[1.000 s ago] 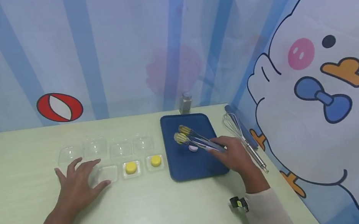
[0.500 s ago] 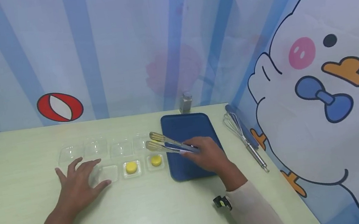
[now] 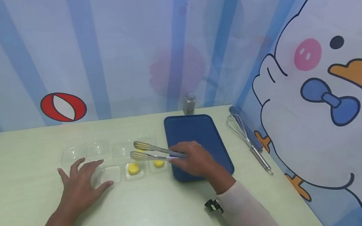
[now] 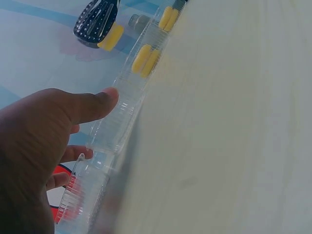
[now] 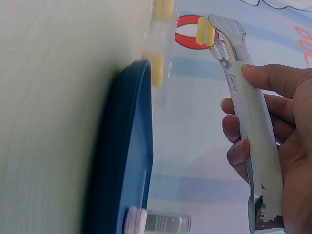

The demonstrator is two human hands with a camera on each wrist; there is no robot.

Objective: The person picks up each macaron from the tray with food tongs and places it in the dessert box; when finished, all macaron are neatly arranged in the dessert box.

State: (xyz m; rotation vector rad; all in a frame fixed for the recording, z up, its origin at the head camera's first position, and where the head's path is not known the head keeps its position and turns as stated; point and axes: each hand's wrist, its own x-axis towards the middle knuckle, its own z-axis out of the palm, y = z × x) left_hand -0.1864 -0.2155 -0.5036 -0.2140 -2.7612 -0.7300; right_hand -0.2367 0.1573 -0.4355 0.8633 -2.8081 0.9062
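Observation:
My right hand (image 3: 191, 160) grips metal tongs (image 3: 155, 154), whose slotted heads pinch a yellow macaron (image 5: 205, 31). The tongs are raised above the clear plastic boxes. My left hand (image 3: 77, 187) is spread at the left side of a clear box (image 3: 110, 175) with nothing in it. Its thumb lies along the box's near side and a fingertip touches by the hinge, as the left wrist view shows. To the right stand two more boxes with lids folded back, one holding a yellow macaron (image 3: 133, 169), the other another yellow macaron (image 3: 159, 163).
A blue tray (image 3: 187, 123) lies right of the boxes, partly behind my right hand. A pale pink macaron (image 5: 134, 220) sits on it. Beyond the tray are a whisk (image 3: 249, 144), a long blue object (image 3: 246, 126) and a small shaker-like bottle (image 3: 189, 104).
My right hand has carried the tongs and the yellow macaron leftward, from over the blue tray to above the clear boxes. My left hand has stayed in place.

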